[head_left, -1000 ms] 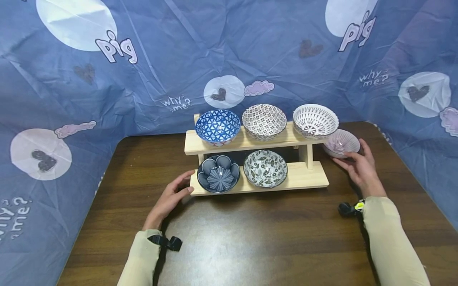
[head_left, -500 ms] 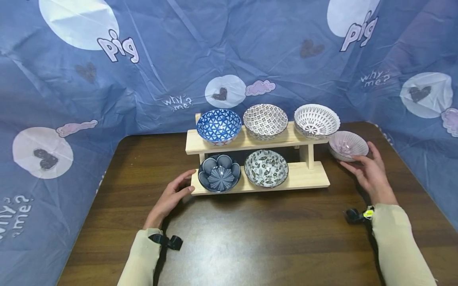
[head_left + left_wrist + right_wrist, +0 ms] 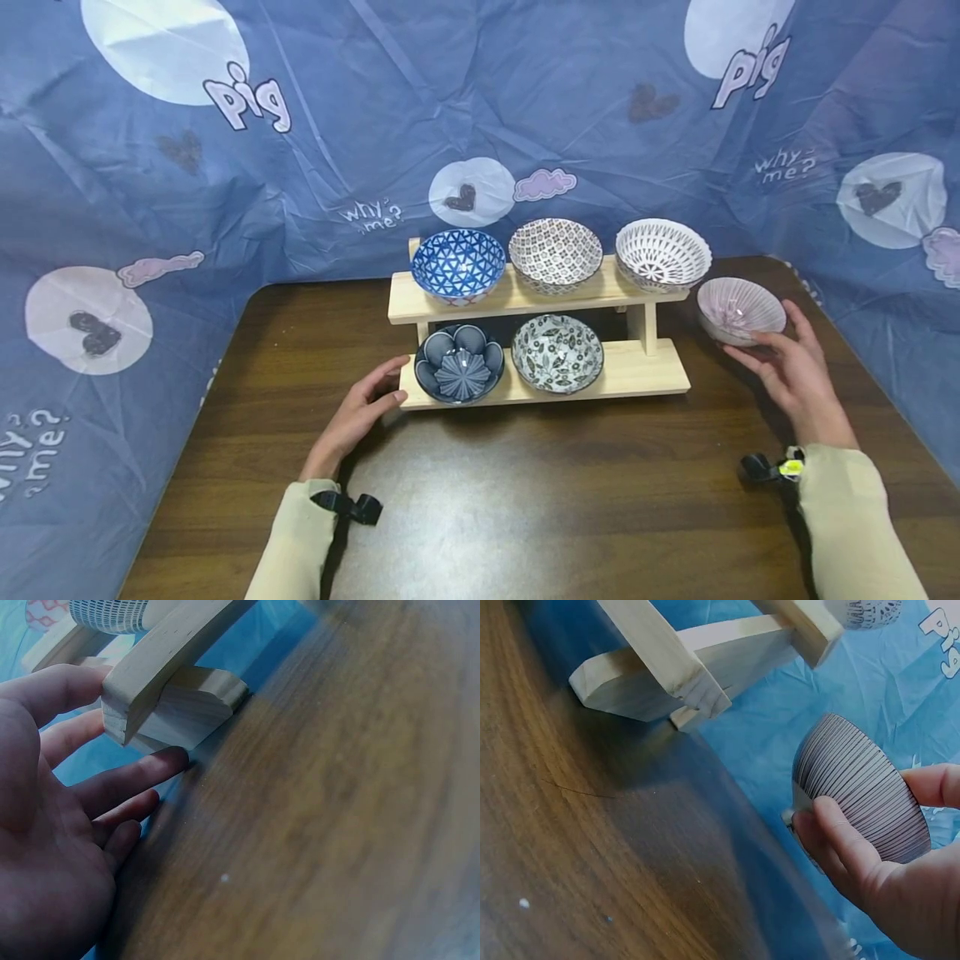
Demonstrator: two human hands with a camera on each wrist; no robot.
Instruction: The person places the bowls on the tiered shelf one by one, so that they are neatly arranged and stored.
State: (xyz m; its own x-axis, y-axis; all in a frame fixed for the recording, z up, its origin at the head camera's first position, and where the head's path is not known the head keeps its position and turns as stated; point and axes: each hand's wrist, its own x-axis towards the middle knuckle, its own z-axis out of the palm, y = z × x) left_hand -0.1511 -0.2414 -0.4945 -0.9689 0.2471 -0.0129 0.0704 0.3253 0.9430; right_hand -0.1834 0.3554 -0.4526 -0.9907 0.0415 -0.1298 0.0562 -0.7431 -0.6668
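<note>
At the right of the two-tier wooden stand [image 3: 645, 367], my right hand [image 3: 798, 379] holds a pinkish bowl [image 3: 741, 310] with fine stripes. The right wrist view shows the striped outside of that bowl [image 3: 862, 791], tilted, with thumb and fingers on either side. My left hand [image 3: 360, 417] grips the left end of the stand's lower board, thumb at the front edge and a finger at the back. Beside it on that board sit a dark blue flower-shaped bowl [image 3: 459, 365] and a leaf-patterned bowl [image 3: 557, 354].
Along the upper board stand a blue triangle-patterned bowl [image 3: 458, 264], a grey-brown patterned bowl [image 3: 555, 254] and a white bowl with black dashes [image 3: 663, 252]. The brown wooden table [image 3: 525, 500] ends at a blue printed cloth [image 3: 337, 125] behind and at both sides.
My right hand has moved the pinkish bowl rightward and slightly toward me, away from the stand, so more of the bowl shows. The left hand and the stand have stayed in place.
</note>
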